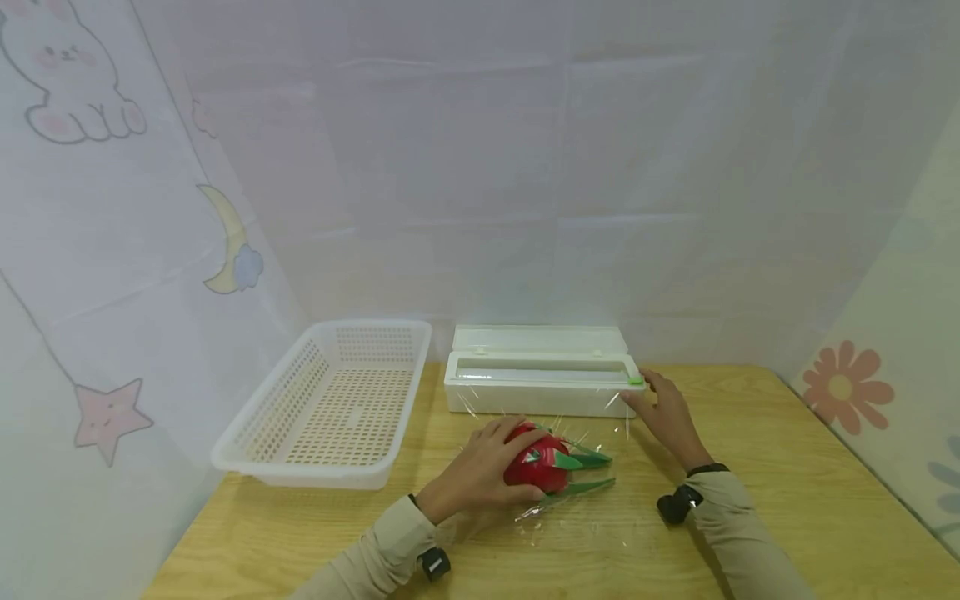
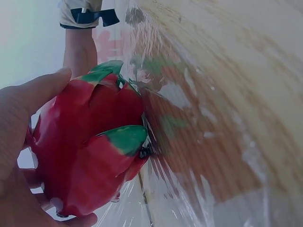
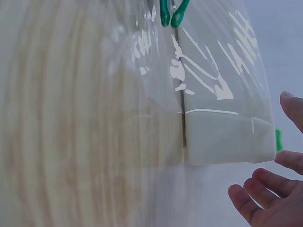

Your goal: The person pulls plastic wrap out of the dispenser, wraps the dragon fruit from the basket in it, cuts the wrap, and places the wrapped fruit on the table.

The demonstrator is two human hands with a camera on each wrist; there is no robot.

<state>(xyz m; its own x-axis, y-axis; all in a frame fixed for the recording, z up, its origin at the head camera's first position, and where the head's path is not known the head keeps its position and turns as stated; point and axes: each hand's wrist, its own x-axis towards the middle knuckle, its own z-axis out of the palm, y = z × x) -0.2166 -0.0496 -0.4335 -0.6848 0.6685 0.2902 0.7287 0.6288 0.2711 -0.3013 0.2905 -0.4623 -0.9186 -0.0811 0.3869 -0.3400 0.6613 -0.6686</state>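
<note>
A red dragon fruit (image 1: 534, 477) with green-tipped scales lies on clear cling film (image 1: 600, 521) spread over the table. My left hand (image 1: 480, 473) grips it from the left, thumb and fingers curved round its sides, as the left wrist view also shows. Behind the fruit stands a white cling film dispenser box (image 1: 540, 405), its lid raised and film running out over its front. At the box's right end is my right hand (image 1: 669, 418), its fingers apart and loosely bent. One fingertip (image 3: 289, 160) is close to the green slider (image 3: 278, 139); contact cannot be told.
To the left on the wooden table (image 1: 720, 517) stands a white perforated plastic basket (image 1: 318, 479). Pale fabric (image 1: 517, 167) with printed figures hangs behind the table and along both sides.
</note>
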